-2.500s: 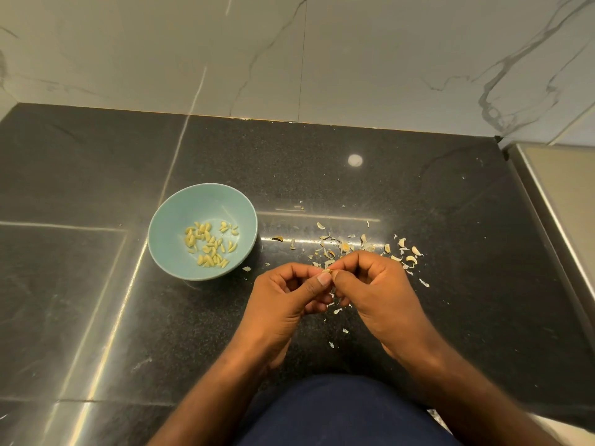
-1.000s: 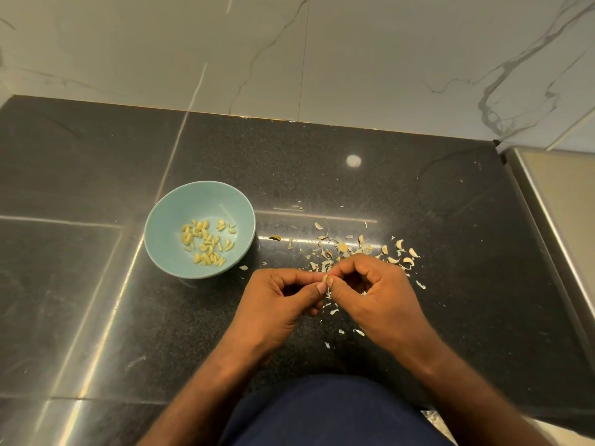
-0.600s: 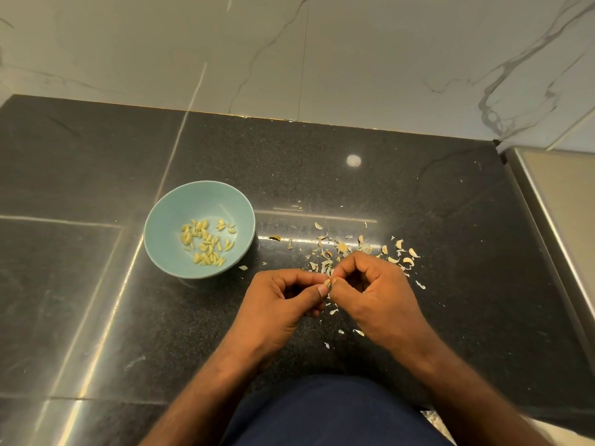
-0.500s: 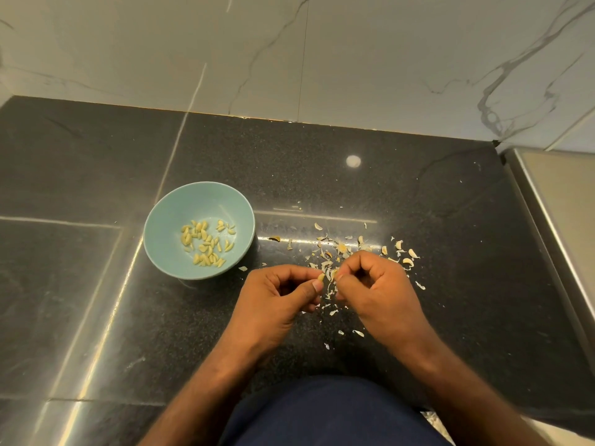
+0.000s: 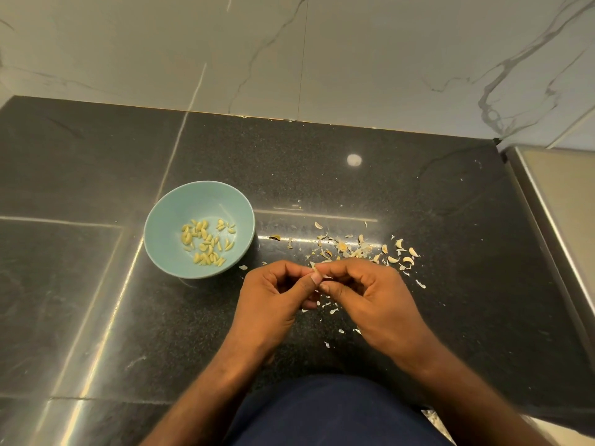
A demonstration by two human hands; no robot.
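Above the black counter (image 5: 418, 204), my left hand (image 5: 273, 304) and my right hand (image 5: 370, 300) meet fingertip to fingertip. Together they pinch one small pale seed (image 5: 317, 271) between thumbs and forefingers; most of it is hidden by the fingers. A light blue bowl (image 5: 167, 226) stands to the left of my hands, and several peeled yellowish seeds (image 5: 206, 241) lie in its bottom. Just beyond my hands, pale shell bits and seeds (image 5: 357, 249) are scattered over the counter.
White marble wall tiles (image 5: 322, 59) close off the back of the counter. A steel surface (image 5: 560, 201) borders the counter on the right. More husk flakes (image 5: 335, 320) lie under and in front of my hands. My dark blue clothing (image 5: 322, 413) fills the bottom edge.
My hands stayed in the same spot, fingers working on the seed; they parted briefly half a second ago and now touch again. A few more flakes lie below them.
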